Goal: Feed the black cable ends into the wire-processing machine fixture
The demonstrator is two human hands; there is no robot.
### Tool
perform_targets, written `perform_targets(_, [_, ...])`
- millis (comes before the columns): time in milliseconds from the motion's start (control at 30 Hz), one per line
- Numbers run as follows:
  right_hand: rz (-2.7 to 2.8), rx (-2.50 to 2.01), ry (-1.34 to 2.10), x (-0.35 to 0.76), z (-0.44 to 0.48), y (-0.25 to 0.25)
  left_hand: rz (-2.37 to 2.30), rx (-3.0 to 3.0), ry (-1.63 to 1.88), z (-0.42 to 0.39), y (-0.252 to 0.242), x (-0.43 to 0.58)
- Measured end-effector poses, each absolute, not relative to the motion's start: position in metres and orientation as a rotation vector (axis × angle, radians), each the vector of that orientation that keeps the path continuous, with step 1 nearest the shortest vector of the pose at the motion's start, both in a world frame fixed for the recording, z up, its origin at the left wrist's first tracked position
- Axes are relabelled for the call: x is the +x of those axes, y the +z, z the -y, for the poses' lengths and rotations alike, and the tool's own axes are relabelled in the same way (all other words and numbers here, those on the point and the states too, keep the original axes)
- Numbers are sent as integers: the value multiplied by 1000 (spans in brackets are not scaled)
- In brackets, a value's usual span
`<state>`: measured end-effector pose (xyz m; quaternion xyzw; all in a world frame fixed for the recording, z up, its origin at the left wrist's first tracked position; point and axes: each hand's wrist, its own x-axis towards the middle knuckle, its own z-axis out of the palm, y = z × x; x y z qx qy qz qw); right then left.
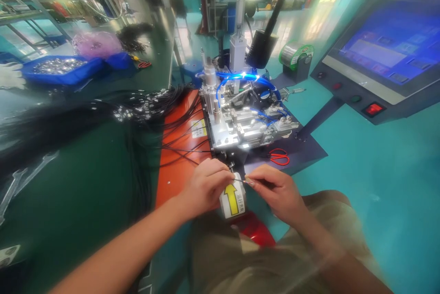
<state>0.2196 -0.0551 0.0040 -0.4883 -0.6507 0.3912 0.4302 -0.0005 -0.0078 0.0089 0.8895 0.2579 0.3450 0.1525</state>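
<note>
As we look down in the head view, reading clock directions from its middle, our left hand (213, 182) sits at 6 o'clock, its fingers curled and pinching a thin black cable (238, 180). Our right hand (280, 193), at 4 o'clock, nips the same cable near its tip between thumb and forefinger. A short length shows between our 2 hands at 5 o'clock, over a white label (233, 202) with a yellow arrow; the tip is too small to judge.

From here, a slack pinch could let so slim a cable roll or slip, while too hard a tug could bend its end. Loose strands (178, 149) cross the orange board (172, 175) at 8 o'clock, so they could snag if we pull left; we cannot tell whether ours joins them. Our knuckles are near the front of the metal machine (247, 136), where a careless lift could scrape them. The red-handled scissors (280, 157), between 3 and 4 o'clock, lie just beyond our right hand, which could knock them if it swings up.
</note>
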Motion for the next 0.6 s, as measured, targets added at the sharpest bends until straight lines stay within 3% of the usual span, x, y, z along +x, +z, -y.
perform_targets(400, [1736, -1316, 792, 235, 52, 8, -748, 2594, 918, 8, 8, -1])
perform_targets(600, [1934, -1811, 446, 290, 8, -19, -740, 2601, 899, 7, 3, -2])
